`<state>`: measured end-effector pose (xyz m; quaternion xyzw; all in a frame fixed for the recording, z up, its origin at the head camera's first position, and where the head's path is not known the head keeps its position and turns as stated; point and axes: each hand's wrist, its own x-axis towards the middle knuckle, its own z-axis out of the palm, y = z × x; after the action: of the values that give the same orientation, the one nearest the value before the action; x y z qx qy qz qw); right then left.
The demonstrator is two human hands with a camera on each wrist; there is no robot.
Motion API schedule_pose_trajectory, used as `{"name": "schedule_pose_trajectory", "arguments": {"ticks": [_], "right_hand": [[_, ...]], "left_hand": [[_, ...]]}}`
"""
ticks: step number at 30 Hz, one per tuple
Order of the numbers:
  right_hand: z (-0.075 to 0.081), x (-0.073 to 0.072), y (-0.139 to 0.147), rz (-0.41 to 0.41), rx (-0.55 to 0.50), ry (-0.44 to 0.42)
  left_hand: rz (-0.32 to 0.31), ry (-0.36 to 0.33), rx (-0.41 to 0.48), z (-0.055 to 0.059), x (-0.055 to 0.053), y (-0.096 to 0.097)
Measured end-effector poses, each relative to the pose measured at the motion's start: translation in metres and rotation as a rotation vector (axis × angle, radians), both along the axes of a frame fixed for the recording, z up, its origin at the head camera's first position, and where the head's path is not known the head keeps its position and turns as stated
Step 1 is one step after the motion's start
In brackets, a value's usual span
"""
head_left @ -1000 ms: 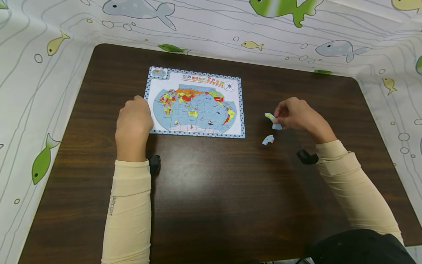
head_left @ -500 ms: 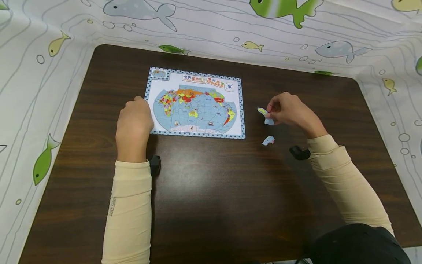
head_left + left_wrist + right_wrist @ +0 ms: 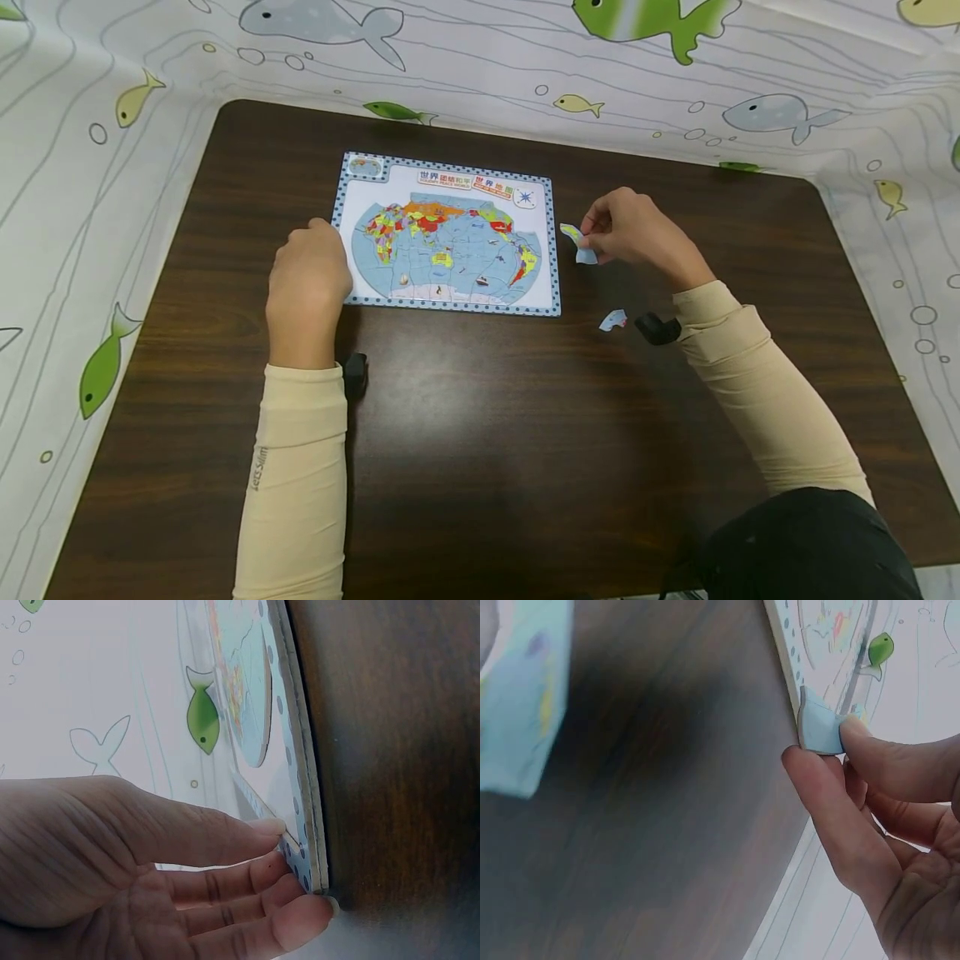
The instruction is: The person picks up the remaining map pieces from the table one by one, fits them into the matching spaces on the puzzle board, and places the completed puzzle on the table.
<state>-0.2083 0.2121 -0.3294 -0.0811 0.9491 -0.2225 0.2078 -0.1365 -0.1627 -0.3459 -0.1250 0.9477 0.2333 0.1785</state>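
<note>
A world map jigsaw puzzle board (image 3: pixel 450 305) with a dotted blue border lies on the table, most of its map filled in. At its near left corner is my left hand (image 3: pixel 310 279); in the left wrist view the thumb (image 3: pixel 255 829) presses the border while the fingers sit at the corner's edge. Just off the board's right edge, my right hand (image 3: pixel 637 233) pinches a curved puzzle piece (image 3: pixel 586 256), pale blue with some yellow-green, between thumb and index finger. In the right wrist view the piece (image 3: pixel 819 729) overlaps the board's border.
A loose puzzle piece (image 3: pixel 613 320) lies on the dark wooden table (image 3: pixel 480 433), below the right hand. Another piece looms blurred and close at the left of the right wrist view (image 3: pixel 525 712). Fish-patterned cloth (image 3: pixel 480 75) surrounds the table's back and sides.
My right hand has moved left and toward the back with the puzzle piece, from the loose piece's side up close to the board's right edge. The left hand stays at the corner.
</note>
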Motion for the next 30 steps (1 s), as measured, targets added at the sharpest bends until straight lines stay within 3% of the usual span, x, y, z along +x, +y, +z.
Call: {"name": "schedule_pose_trajectory", "arguments": {"ticks": [21,30], "right_hand": [[-0.011,-0.039,-0.061,-0.018,-0.029,0.027],[-0.018,-0.046,-0.072,-0.050,-0.031,0.021]], "left_hand": [[-0.001,-0.009,-0.004,-0.002,-0.001,-0.002],[0.002,0.004,-0.010,-0.002,-0.001,-0.001]]}}
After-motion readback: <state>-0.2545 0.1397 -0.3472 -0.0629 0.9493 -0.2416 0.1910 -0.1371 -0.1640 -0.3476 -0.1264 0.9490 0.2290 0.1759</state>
